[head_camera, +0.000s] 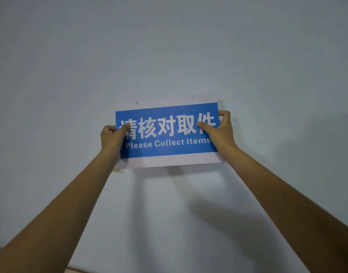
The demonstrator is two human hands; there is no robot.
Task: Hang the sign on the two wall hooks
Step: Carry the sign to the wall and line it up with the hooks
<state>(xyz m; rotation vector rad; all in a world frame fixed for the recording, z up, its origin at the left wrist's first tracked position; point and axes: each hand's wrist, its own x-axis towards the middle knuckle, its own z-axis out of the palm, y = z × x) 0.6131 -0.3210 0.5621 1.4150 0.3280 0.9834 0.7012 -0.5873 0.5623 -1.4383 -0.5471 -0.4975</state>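
You're at the seating step: sign [167,133] is flat against the wall [169,46], slightly tilted, right end higher. Left hand [112,137] pinches its left edge, thumb on the face; right hand [218,129] pinches the right edge the same way. Two small dark marks sit at the sign's top edge [137,102] and [192,97] — hooks or holes, can't tell which. Next: confirm both holes catch, ease your grip one side at a time. No containers in view.

The plain pale wall [169,46] has the sign [167,133] lying flat against it.
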